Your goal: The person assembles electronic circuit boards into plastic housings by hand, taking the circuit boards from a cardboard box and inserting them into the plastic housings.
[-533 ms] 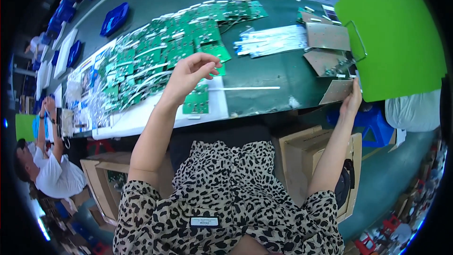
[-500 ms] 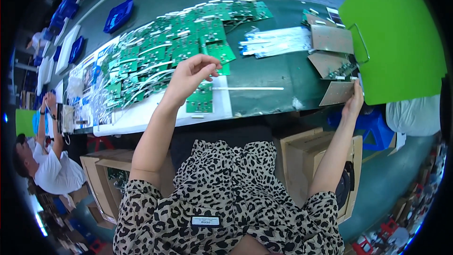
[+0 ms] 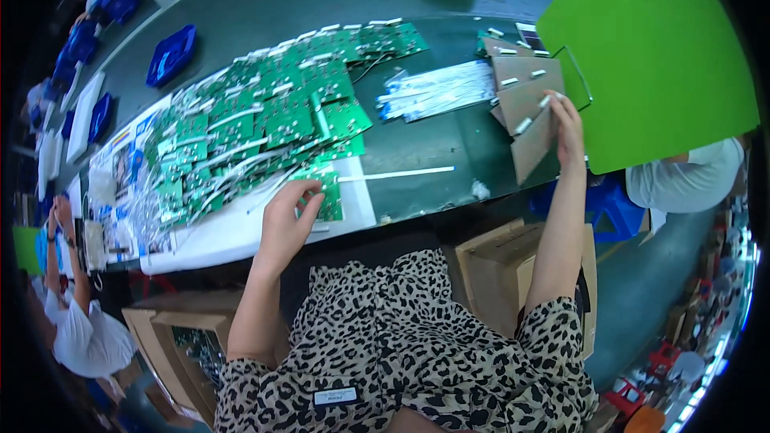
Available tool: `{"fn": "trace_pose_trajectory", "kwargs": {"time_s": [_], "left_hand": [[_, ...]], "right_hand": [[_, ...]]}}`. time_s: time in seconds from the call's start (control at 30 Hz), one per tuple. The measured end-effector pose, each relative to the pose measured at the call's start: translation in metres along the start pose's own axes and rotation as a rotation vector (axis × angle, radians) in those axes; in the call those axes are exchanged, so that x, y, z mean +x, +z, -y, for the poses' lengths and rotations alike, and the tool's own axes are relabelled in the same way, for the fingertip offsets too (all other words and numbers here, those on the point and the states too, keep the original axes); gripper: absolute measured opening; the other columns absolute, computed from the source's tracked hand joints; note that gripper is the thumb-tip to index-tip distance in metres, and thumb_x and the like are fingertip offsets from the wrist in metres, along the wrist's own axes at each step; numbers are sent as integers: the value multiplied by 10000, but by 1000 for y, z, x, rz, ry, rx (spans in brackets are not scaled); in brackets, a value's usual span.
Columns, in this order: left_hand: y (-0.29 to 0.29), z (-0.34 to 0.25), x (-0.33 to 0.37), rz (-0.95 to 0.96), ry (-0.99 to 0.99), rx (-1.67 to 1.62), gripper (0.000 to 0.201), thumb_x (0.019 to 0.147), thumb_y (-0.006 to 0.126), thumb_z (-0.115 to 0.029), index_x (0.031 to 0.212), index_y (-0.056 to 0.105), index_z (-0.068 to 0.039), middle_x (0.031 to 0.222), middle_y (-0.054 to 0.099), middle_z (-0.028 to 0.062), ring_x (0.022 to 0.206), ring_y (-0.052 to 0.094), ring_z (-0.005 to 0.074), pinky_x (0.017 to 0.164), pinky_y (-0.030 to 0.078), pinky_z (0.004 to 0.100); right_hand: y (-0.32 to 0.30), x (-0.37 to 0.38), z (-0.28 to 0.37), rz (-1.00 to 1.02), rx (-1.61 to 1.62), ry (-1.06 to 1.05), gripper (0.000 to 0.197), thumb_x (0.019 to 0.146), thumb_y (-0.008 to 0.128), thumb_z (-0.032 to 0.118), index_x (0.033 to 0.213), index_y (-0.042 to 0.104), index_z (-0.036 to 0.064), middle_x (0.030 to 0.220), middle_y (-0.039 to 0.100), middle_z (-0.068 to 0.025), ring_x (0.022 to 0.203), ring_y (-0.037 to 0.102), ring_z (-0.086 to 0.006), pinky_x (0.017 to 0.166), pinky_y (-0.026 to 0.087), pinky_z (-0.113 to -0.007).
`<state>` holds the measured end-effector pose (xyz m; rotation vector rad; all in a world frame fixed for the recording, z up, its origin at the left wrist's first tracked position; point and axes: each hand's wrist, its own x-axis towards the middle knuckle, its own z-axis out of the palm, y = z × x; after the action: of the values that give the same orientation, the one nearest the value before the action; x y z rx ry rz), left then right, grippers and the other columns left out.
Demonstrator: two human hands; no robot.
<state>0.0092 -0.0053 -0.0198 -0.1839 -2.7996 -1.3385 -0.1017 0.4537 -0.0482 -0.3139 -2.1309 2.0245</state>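
Observation:
My left hand (image 3: 290, 220) is low at the table's near edge, by the left side of a green circuit board (image 3: 331, 207). Its thumb and forefinger are curled but apart, with nothing visible between them. A white flat cable (image 3: 401, 174) runs right from that board. On the right, my right hand (image 3: 568, 132) grips the right edge of a brown-backed circuit board (image 3: 532, 146), its fingertips near a white connector. That board lies slanted against other brown-backed boards (image 3: 525, 74).
Overlapping green circuit boards (image 3: 273, 116) with white cables cover the table's left part. A bundle of white flat cables (image 3: 441, 88) lies mid-table. A bright green panel (image 3: 642, 64) stands at right, with a person behind it. Cardboard boxes (image 3: 501, 261) flank my lap.
My left hand has come down from above the boards to the nearest one. My right hand has moved left and up with the brown-backed circuit board. The whole view has shifted.

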Motion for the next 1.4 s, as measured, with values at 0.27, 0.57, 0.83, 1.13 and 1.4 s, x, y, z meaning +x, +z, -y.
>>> {"fn": "trace_pose_trajectory", "kwargs": {"time_s": [0.27, 0.57, 0.83, 1.13, 1.4], "left_hand": [[18, -10, 13, 121, 44, -26, 159, 777, 612, -42, 930, 588, -2, 860, 606, 101, 698, 595, 195, 592, 473, 274], [62, -42, 47, 321, 224, -10, 171, 781, 620, -75, 936, 585, -10, 850, 598, 104, 724, 605, 212, 613, 488, 297], [44, -28, 38, 275, 137, -32, 179, 785, 613, -64, 954, 596, -8, 831, 602, 110, 735, 607, 202, 619, 485, 285], [1, 4, -17, -178, 149, 451, 328, 713, 685, -112, 981, 531, -3, 896, 544, 137, 843, 512, 314, 721, 425, 378], [18, 29, -11, -346, 84, 370, 411, 679, 712, -120, 1019, 515, -2, 906, 527, 146, 868, 495, 312, 739, 419, 374]], "right_hand": [[-5, -9, -20, -274, 4, 41, 217, 827, 625, 280, 890, 644, 74, 824, 586, 51, 790, 471, -39, 727, 333, -212], [-54, -24, -40, -423, -99, 102, 271, 805, 646, 334, 707, 608, 85, 641, 465, 66, 625, 375, -45, 603, 281, -216], [-80, -40, -25, -360, -360, 275, 323, 792, 647, 372, 698, 615, 65, 635, 470, 57, 624, 391, -52, 575, 298, -224], [20, -37, 29, -26, -295, 104, 333, 827, 616, 349, 621, 516, 108, 601, 375, 87, 592, 324, -31, 542, 242, -214], [93, -26, 35, 100, -236, -24, 326, 846, 612, 252, 609, 452, 95, 604, 310, 89, 586, 266, -27, 516, 192, -217]]}}
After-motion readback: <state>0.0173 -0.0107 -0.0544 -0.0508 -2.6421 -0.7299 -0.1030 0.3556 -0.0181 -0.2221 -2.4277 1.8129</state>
